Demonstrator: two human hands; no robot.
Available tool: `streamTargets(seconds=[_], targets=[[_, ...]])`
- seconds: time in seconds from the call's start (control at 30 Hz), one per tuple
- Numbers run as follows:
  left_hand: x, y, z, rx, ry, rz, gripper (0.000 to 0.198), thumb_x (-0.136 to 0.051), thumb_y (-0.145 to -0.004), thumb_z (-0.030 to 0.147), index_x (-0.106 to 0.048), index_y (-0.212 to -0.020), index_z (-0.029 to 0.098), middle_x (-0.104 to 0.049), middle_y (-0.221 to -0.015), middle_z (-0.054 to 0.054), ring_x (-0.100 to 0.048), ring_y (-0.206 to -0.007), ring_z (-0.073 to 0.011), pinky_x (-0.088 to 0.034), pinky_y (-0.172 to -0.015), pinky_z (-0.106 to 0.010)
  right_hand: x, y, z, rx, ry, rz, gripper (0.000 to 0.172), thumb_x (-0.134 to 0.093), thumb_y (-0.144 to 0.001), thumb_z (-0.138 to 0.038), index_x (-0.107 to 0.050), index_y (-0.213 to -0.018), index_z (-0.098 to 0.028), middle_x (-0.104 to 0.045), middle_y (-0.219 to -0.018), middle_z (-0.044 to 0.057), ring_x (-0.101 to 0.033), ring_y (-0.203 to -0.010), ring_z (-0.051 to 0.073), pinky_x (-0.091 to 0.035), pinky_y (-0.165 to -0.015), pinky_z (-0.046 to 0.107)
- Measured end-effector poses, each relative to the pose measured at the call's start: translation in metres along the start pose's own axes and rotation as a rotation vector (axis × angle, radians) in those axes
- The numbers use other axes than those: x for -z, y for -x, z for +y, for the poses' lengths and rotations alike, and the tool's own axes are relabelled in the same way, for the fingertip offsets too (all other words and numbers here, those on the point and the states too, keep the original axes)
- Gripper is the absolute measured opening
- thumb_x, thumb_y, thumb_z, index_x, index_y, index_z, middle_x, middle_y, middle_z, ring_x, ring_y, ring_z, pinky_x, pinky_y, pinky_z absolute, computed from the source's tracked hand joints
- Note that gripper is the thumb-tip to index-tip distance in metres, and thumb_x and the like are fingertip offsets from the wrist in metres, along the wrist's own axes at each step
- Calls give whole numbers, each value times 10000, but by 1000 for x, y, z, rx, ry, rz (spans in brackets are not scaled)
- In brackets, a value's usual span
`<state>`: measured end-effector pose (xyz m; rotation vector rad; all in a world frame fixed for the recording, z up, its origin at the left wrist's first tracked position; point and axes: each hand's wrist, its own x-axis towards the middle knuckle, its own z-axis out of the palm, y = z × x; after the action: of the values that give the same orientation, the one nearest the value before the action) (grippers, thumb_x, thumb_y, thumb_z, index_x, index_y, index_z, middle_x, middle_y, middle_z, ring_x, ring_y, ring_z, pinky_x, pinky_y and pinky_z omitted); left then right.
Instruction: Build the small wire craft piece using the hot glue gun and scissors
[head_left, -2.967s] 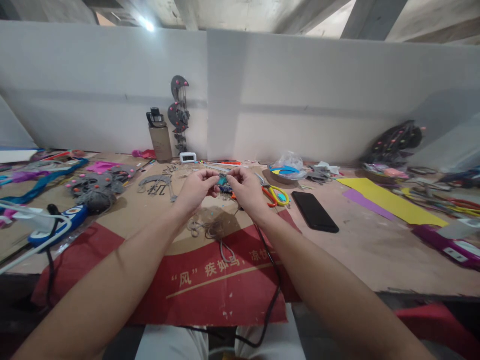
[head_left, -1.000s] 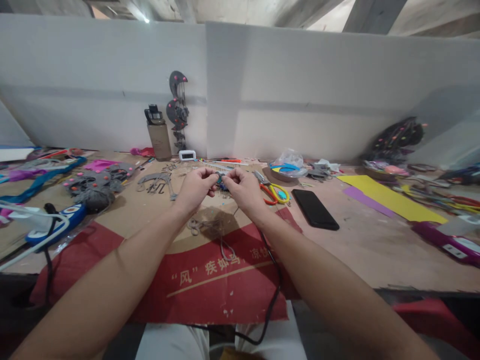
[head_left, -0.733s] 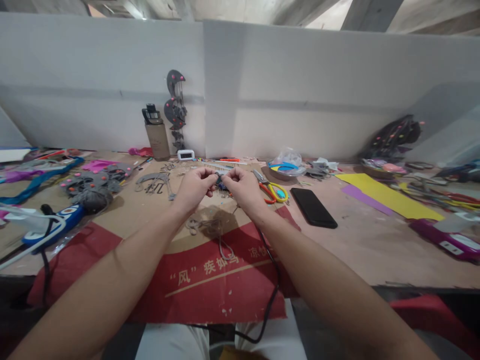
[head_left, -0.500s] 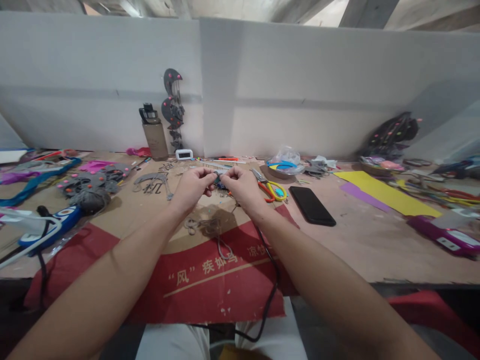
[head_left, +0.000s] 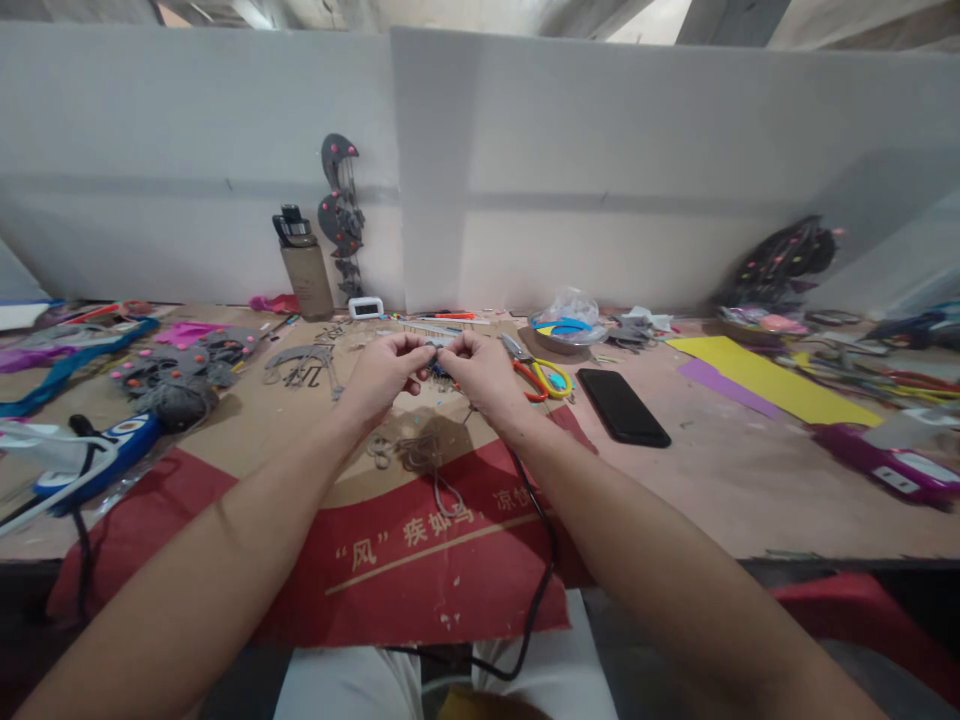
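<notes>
Above the cardboard sheet (head_left: 300, 540), my left hand (head_left: 390, 375) and my right hand (head_left: 480, 375) meet fingertip to fingertip. Both are closed in a pinch on a small dark piece (head_left: 435, 362), mostly covered by the fingers; its kind cannot be made out. Below them, loose grey cord (head_left: 420, 455) lies in loops on the cardboard. Right beside my right hand are yellow-handled scissors (head_left: 551, 380) and a red-orange handled tool (head_left: 531, 382). A flat grey curved piece (head_left: 304, 362) rests to the left of my left hand.
A black phone (head_left: 622, 407) lies at right, near yellow sheet material (head_left: 772, 380). A bottle (head_left: 306, 275) and a small white clock (head_left: 366, 308) stand by the wall. At left are a blue power strip (head_left: 105, 460) and a grey yarn ball (head_left: 184, 398). A black cable (head_left: 544, 560) crosses the cardboard.
Both hands keep almost the same place and pinch, with only slight finger movement around the small dark piece. The whole view has shifted a little.
</notes>
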<state>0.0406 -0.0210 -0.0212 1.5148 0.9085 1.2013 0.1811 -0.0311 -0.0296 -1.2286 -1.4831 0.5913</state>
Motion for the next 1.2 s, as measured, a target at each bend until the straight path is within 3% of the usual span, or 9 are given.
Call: streamTargets(seconds=[0.43,0.67,0.8,1.0,1.07,1.2], targets=[[6,-5,1,16,100,176,203,-699,-642,293,-604,-738,142,-557,-680,4,-480,-513,-61,-366,-399,-168,-8,8,-4,155,-3,-62,222,-471,-839,-339,-511,-688,-181,-475,-619,-34,-413,-599,109,-314,-584,243],[21,-13,7,27,233,289,171,-689,-605,232,-566,-699,160,-510,-612,36,-464,-480,-54,-356,-398,-159,-11,10,-3,163,-51,-157,207,-440,-853,-288,-561,-733,-169,-544,-700,-17,-485,-693,118,-354,-667,237],[31,-18,8,29,272,347,141,-664,-601,198,-552,-679,161,-497,-586,37,-441,-456,-50,-320,-379,-152,-12,9,0,106,-41,-175,206,-464,-833,-302,-596,-747,-168,-538,-667,-28,-473,-656,110,-347,-630,225],[49,-25,11,-1,350,445,118,-642,-597,173,-551,-672,164,-497,-565,38,-439,-453,-48,-324,-379,-139,-2,0,2,43,-9,-466,316,-456,-843,-388,-680,-767,-178,-614,-702,-3,-506,-620,102,-371,-608,221],[54,-27,12,-15,372,470,115,-634,-596,167,-549,-673,163,-503,-575,37,-442,-456,-45,-322,-376,-134,9,-8,6,37,30,-368,376,-426,-855,-436,-676,-763,-171,-637,-729,17,-532,-639,115,-383,-621,233],[58,-27,12,-24,363,482,109,-634,-602,169,-545,-666,164,-496,-577,34,-443,-458,-46,-319,-367,-132,40,-29,24,82,338,16,320,-419,-847,-364,-642,-740,-160,-619,-701,35,-537,-684,148,-367,-635,253]])
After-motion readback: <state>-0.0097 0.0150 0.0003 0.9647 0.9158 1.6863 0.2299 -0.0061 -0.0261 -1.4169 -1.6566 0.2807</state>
